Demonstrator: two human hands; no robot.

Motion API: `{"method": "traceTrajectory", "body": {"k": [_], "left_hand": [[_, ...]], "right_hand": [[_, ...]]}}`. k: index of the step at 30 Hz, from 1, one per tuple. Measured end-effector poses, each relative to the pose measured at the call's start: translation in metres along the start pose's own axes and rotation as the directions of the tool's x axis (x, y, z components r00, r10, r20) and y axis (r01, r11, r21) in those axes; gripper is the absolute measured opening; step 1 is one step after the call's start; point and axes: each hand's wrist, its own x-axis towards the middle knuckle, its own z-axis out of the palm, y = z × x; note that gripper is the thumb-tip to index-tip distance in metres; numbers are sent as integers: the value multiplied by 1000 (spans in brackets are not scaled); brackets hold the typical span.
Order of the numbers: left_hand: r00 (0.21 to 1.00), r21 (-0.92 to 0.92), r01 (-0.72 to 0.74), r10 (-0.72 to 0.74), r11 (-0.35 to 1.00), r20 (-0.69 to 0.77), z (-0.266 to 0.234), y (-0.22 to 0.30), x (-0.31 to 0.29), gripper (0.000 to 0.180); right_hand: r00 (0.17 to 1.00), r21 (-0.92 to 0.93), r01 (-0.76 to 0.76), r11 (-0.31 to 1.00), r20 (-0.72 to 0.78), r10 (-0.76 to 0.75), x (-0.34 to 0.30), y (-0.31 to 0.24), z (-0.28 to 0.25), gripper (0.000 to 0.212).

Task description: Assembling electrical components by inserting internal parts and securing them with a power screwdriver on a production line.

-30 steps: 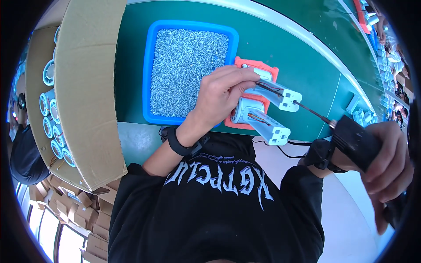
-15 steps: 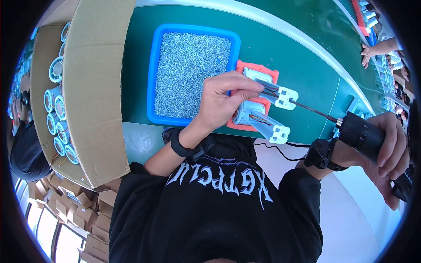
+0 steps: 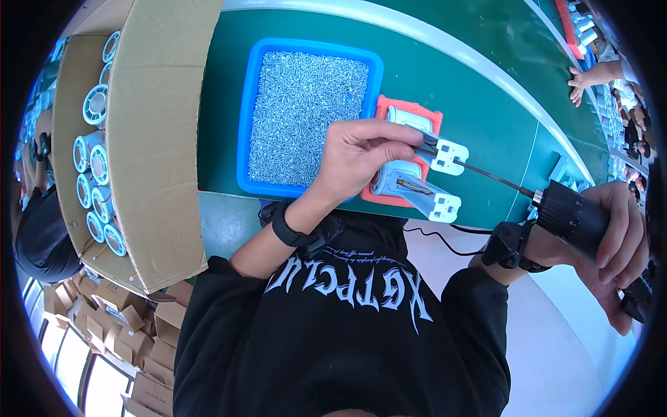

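Green table (image 3: 479, 111) bears a blue tray (image 3: 244, 132) of small metal pieces (image 3: 306, 111) and an orange holder (image 3: 435, 119), both by its near edge. Holder seats the farther housing (image 3: 408, 118) and the nearer housing (image 3: 420, 191). The left hand (image 3: 354, 156) — thumb and forefinger pinched together — grips the farther housing's handle; the right hand (image 3: 622, 229) wraps a black screwdriver (image 3: 566, 217), bit at that handle's white end.

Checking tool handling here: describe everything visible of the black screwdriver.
The screwdriver has a thick black body, apparently plastic, a silvery collar and a thin, dark, metal-looking shaft. The right hand wraps it, hiding part. It slants up-left in the picture, tip at the end of the upper white handle; contact is unclear.
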Motion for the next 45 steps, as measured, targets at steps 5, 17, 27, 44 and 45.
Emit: {"method": "traceTrajectory", "body": {"k": [5, 17, 27, 44, 45], "left_hand": [[996, 140, -69, 61, 988, 66, -1, 4, 4, 20], [987, 119, -159, 155, 980, 41, -7, 6, 2, 18], [985, 176, -147, 128, 973, 116, -10, 6, 1, 20], [992, 82, -106, 100, 991, 80, -8, -1, 3, 18], [992, 82, -103, 97, 991, 79, -8, -2, 3, 18]], "right_hand": [[1000, -7, 14, 1000, -8, -14, -1, 8, 10, 41], [995, -18, 100, 995, -22, -100, 0, 13, 20, 40], [986, -33, 163, 986, -23, -164, -1, 22, 24, 61], [995, -94, 92, 991, 44, -88, -2, 22, 24, 59], [995, -99, 84, 992, 56, -79, -1, 22, 24, 58]]}}
